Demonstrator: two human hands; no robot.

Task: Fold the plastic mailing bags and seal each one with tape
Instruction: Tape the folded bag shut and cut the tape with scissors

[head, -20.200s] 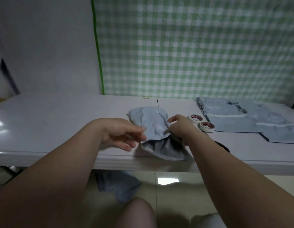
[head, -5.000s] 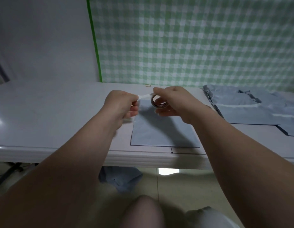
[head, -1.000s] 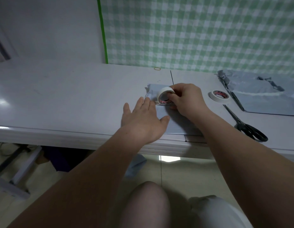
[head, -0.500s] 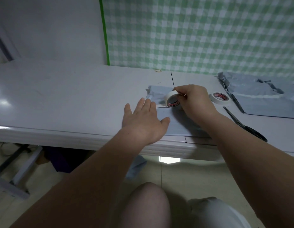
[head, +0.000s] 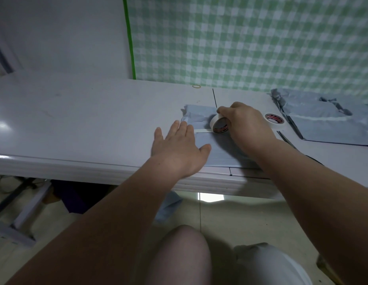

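Currently the left hand (head: 179, 148) lies flat, fingers straight, pinning the thin, slippery folded mailing bag (head: 218, 147) on the desk (head: 80, 128); the right hand (head: 245, 122) grips the tape roll (head: 219, 124) standing on that bag.

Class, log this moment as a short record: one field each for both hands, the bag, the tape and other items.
Left hand: flat, pressing the folded bag
Right hand: grips the tape roll, on edge on the bag
Tape strip: runs across the bag from the roll
Other items: spare roll, stack of bags, at right on table
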